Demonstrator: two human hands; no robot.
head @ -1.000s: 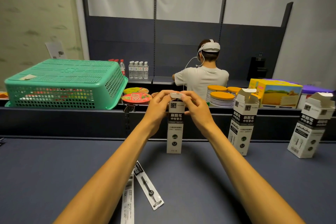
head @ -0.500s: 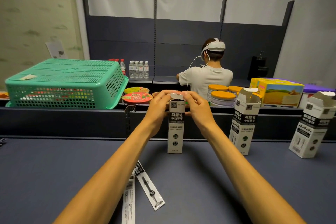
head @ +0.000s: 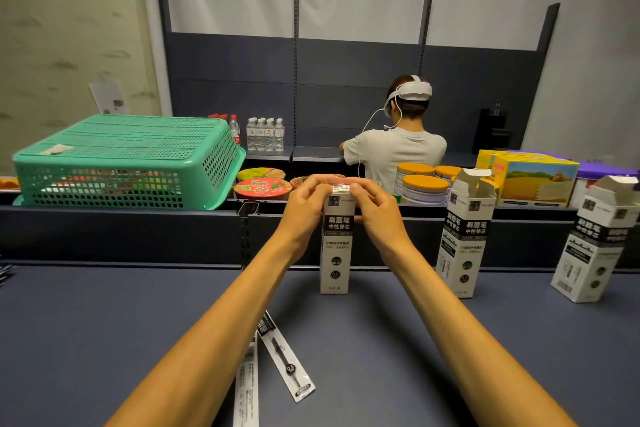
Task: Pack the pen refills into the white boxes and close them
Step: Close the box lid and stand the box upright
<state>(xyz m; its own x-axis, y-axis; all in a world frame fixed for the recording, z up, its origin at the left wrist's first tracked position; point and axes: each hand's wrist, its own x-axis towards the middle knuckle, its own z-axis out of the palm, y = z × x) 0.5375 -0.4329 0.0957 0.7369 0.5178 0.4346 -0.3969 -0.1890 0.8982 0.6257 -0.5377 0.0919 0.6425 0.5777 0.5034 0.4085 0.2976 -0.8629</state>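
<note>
Centrally, 1 white box (head: 335, 246) stood upright on the dark table (head: 86, 322), close to the raised back edge (head: 121, 236). Left hand (head: 306, 204) and right hand (head: 375, 206) gripped its top from either side, fingers curled over the lid flap, which lay flat. 2 more white boxes, middle box (head: 464, 236) and far-right box (head: 595, 246), stood to the right with top flaps up, both tilted slightly, well apart from each other. 2 packaged pen refills (head: 287, 362) lay flat on the table near the front, between the forearms, 1 running partly under the left arm. Bare table surface lay left of the arms and between the boxes. A green basket (head: 128, 163) sat upside down behind the back edge.
</note>
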